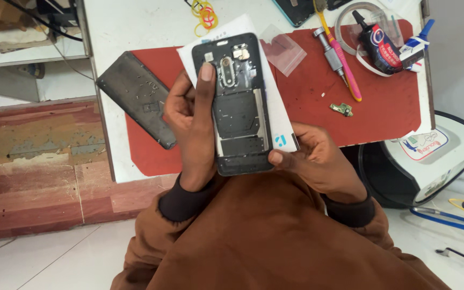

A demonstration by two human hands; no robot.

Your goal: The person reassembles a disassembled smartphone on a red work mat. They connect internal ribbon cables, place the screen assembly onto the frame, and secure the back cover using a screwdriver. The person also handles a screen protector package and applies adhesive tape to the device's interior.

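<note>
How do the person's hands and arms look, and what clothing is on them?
The left hand and right hand are bare, without gloves, rings or a watch. Both arms wear rust-brown sleeves that end in darker ribbed cuffs at the wrists.

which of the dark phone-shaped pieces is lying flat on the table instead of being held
The dark back cover at the left edge of the red mat; no hand touches it. The opened phone is held in both hands.
</note>
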